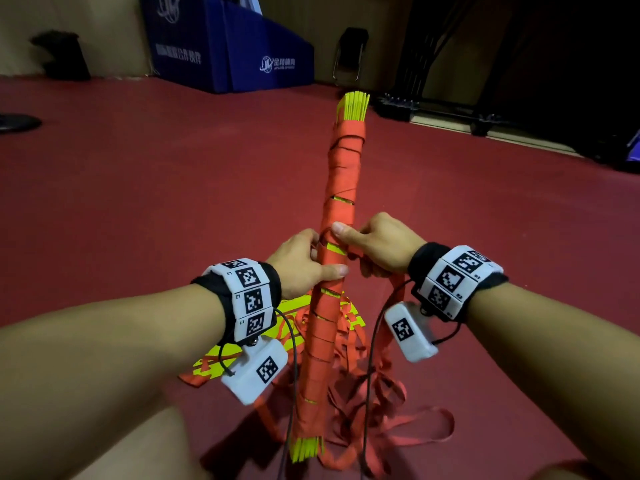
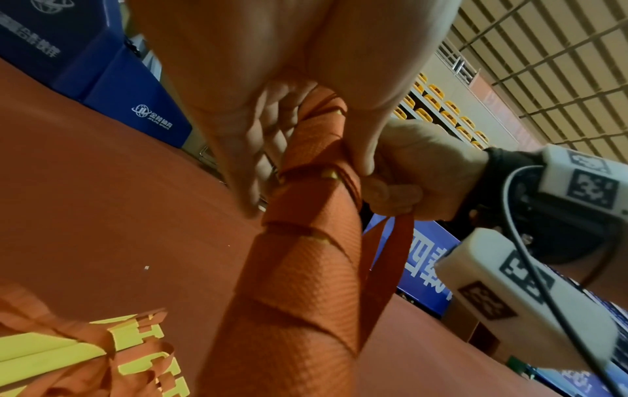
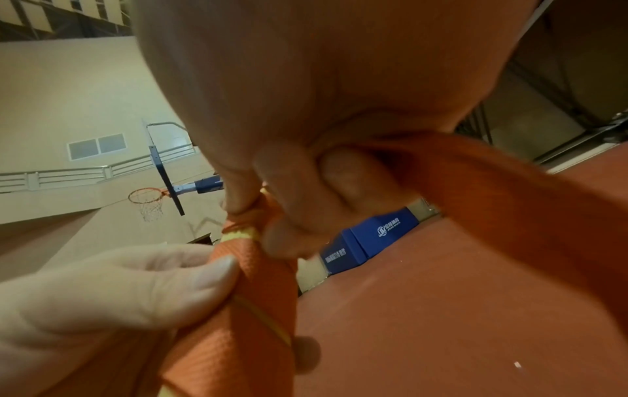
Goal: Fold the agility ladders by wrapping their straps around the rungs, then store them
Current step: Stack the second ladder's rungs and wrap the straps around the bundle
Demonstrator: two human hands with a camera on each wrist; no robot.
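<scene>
My left hand (image 1: pixel 304 261) grips the strap-wound bundle (image 1: pixel 337 216) of rungs standing at frame centre, my right hand (image 1: pixel 377 247) clasps it with fingers (image 3: pixel 289 174) curled on a loose strap (image 2: pixel 387 257), another ladder (image 1: pixel 242 341) heaped on the floor (image 1: pixel 138 185) at lower centre.

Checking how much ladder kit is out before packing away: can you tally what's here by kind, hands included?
Wrapped ladder bundle, held by both hands: 1
Loose ladder pile on the floor: 1
Trailing strap, gripped by the right hand: 1
Hands, left hand and right hand: 2
Total: 5
</scene>
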